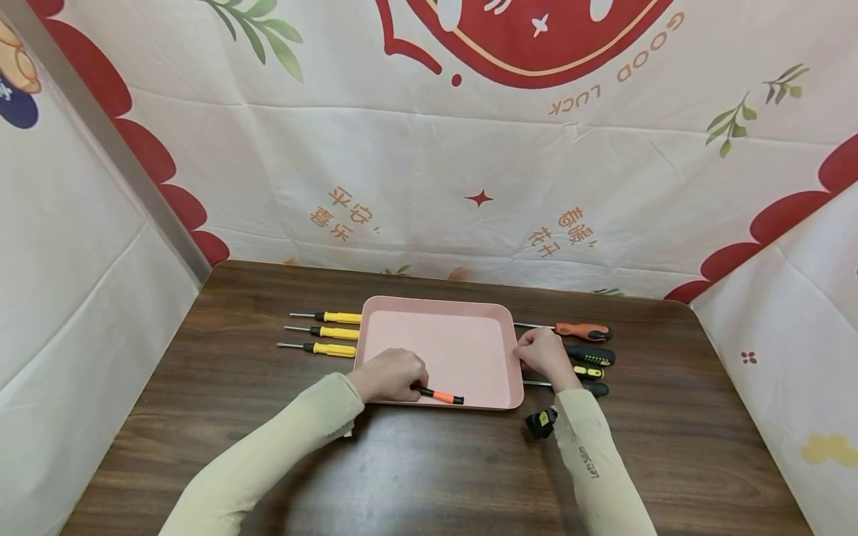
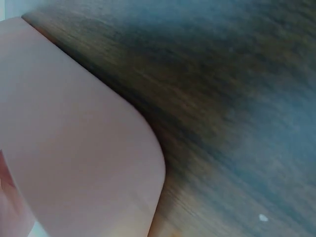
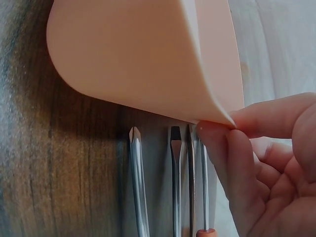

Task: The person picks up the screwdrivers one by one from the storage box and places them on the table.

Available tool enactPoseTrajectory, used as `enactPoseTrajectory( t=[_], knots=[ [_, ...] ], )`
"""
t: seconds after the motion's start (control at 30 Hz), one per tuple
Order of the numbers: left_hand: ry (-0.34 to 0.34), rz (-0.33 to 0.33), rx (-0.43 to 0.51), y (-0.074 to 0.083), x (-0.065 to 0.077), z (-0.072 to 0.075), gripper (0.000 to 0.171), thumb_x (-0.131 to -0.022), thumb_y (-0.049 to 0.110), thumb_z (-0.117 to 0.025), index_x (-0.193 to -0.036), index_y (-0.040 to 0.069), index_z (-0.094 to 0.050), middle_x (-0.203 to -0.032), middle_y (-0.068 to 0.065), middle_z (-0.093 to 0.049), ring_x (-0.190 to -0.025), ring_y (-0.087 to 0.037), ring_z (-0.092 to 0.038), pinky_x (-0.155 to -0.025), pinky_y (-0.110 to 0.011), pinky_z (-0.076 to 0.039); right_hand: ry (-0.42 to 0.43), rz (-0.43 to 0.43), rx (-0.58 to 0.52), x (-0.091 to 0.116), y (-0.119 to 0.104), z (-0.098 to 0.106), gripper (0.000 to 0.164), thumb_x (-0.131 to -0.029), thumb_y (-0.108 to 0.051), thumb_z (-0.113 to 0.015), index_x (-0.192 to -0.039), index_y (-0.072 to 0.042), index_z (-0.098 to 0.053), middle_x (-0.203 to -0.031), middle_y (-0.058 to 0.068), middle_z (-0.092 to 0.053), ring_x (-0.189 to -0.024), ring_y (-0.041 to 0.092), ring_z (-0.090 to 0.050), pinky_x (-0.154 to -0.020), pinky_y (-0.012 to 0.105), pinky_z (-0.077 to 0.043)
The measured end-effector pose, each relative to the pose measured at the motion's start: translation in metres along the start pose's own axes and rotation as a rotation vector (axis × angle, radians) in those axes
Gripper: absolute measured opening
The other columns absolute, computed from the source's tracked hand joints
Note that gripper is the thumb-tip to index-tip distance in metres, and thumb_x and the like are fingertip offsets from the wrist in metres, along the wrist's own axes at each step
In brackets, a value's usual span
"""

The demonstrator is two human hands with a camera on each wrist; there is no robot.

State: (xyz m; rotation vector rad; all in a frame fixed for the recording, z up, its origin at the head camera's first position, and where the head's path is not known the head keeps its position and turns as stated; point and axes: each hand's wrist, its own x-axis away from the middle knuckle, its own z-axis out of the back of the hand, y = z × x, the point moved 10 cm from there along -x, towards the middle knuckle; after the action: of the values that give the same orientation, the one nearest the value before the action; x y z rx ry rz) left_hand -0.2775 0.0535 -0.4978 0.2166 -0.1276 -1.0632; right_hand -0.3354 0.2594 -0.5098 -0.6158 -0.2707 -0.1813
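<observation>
A pink tray lies on the wooden table with a slim black-and-orange pen-shaped tool inside along its near wall. My left hand reaches over the tray's near left corner, and its curled fingers hold the left end of that tool. At the right side, my right hand pinches the tray's rim between thumb and fingers, which shows closely in the right wrist view. Only a sliver of the left hand appears behind the tray wall in the left wrist view; its fingertips are hidden there.
Three yellow-handled screwdrivers lie left of the tray. Several more, including an orange-and-black one, lie at its right, partly behind my right hand. A black tape measure sits beside the right sleeve. Printed cloth hangs behind the table.
</observation>
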Motion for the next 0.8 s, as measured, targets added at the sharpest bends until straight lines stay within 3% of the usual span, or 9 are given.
enactPoseTrajectory(
  t=[0.2, 0.3, 0.47, 0.8],
  knots=[
    [0.05, 0.036, 0.074, -0.007, 0.002, 0.004, 0.004, -0.074, 0.015, -0.065, -0.071, 0.018, -0.066, -0.063, 0.011, -0.056, -0.056, -0.004, -0.042, -0.057, -0.019, -0.037, 0.004, -0.002, 0.003, 0.0, -0.001, 0.0, 0.014, -0.078, -0.008, -0.056, -0.067, -0.003, -0.062, -0.055, 0.002, -0.055, -0.052, 0.015, -0.051, -0.05, 0.027, -0.04],
    [0.09, 0.019, 0.09, -0.009, 0.002, 0.007, 0.003, -0.074, 0.016, -0.065, -0.073, 0.018, -0.067, -0.065, 0.013, -0.057, -0.057, -0.002, -0.044, -0.059, -0.018, -0.039, -0.004, 0.004, -0.004, 0.001, -0.002, -0.001, 0.015, -0.079, -0.008, -0.055, -0.066, -0.003, -0.061, -0.054, 0.002, -0.055, -0.051, 0.015, -0.051, -0.05, 0.027, -0.04],
    [0.148, -0.022, 0.143, -0.008, 0.005, 0.018, 0.004, -0.074, 0.015, -0.068, -0.077, 0.013, -0.07, -0.069, 0.008, -0.064, -0.058, -0.002, -0.048, -0.06, -0.017, -0.042, -0.007, 0.038, -0.001, 0.004, -0.008, 0.001, 0.017, -0.08, -0.007, -0.054, -0.063, -0.003, -0.06, -0.052, 0.003, -0.055, -0.049, 0.015, -0.051, -0.048, 0.028, -0.039],
    [0.24, 0.011, 0.239, -0.023, 0.023, 0.043, 0.008, -0.074, 0.01, -0.07, -0.082, 0.009, -0.072, -0.075, 0.003, -0.068, -0.063, -0.003, -0.056, -0.061, -0.016, -0.044, 0.008, 0.029, 0.019, 0.002, -0.003, 0.002, 0.016, -0.079, -0.007, -0.056, -0.066, -0.002, -0.062, -0.054, 0.003, -0.056, -0.05, 0.015, -0.052, -0.049, 0.027, -0.04]
  ],
)
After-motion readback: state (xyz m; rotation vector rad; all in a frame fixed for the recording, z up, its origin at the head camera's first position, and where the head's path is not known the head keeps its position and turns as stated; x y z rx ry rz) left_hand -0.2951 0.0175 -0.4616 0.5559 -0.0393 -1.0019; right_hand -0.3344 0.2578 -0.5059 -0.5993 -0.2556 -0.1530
